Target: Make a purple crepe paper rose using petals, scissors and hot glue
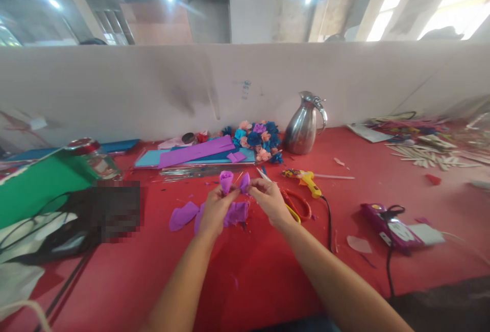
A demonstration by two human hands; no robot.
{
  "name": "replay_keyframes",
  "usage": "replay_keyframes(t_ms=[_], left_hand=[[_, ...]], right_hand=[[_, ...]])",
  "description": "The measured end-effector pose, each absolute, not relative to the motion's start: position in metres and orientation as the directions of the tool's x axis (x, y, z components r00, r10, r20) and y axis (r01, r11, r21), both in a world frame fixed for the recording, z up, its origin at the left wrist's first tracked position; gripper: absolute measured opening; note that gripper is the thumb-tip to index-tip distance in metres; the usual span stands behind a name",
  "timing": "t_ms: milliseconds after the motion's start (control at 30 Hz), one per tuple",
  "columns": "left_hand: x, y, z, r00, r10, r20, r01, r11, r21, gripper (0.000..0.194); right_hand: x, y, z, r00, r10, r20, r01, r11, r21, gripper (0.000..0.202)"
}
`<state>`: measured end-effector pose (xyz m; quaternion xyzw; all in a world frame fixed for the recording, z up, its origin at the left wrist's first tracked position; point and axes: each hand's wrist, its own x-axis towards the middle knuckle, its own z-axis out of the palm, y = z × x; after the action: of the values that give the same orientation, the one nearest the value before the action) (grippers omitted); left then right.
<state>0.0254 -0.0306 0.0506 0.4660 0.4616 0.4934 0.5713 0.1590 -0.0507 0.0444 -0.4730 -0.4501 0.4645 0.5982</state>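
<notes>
While my left hand (pixel 215 210) pinches a rolled purple bud (pixel 226 180), my right hand (pixel 270 200) grips a folded-looking purple petal (pixel 245 182) at the bud's three o'clock.

Purple paper bud (pixel 226 181): rolled, spiral top, tapering downward, near upright; held above red worktop (pixel 264 276), between front and back edges. Purple paper petal (pixel 245 182): curved, tip up, just right of bud; lower ends hidden.
</notes>
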Motion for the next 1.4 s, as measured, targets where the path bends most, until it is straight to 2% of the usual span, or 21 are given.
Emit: replay_keyframes(t_ms=[200,367,567,700,767,867,1067,1400], left_hand=[[0.024,-0.031,0.053,0.18,0.981,-0.073,-0.216,0.112,0.97,0.027],[0.023,-0.029,0.052,0.154,0.986,-0.064,-0.217,0.097,0.971,0.028],[0.021,-0.026,0.048,0.094,0.993,-0.073,-0.219,0.092,0.971,0.035],[0.024,-0.029,0.048,-0.066,0.99,0.128,-0.041,-0.131,0.991,0.028],[0.027,-0.032,0.048,-0.012,0.986,0.165,0.052,-0.165,0.985,0.021],[0.029,-0.034,0.046,0.068,0.991,0.117,0.114,-0.125,0.986,0.021],[0.028,-0.03,0.042,0.076,0.995,0.072,0.049,-0.076,0.996,0.021],[0.023,-0.026,0.037,0.101,0.989,0.11,0.083,-0.118,0.989,0.021]], right_hand=[[0.157,-0.048,0.039,0.044,0.999,0.025,-0.254,0.035,-0.967,0.009],[0.158,-0.049,0.041,0.06,0.996,0.061,-0.258,0.074,-0.963,0.011],[0.16,-0.047,0.041,0.097,0.994,0.057,-0.178,0.074,-0.981,0.012],[0.162,-0.048,0.037,0.223,0.965,0.138,0.037,0.134,-0.99,0.011],[0.162,-0.05,0.037,0.234,0.95,0.205,0.161,0.17,-0.972,0.011],[0.161,-0.053,0.038,0.187,0.945,0.267,0.246,0.218,-0.944,0.014],[0.16,-0.055,0.039,0.155,0.952,0.265,0.254,0.221,-0.942,0.015],[0.161,-0.054,0.039,0.127,0.966,0.227,0.227,0.195,-0.954,0.015]])
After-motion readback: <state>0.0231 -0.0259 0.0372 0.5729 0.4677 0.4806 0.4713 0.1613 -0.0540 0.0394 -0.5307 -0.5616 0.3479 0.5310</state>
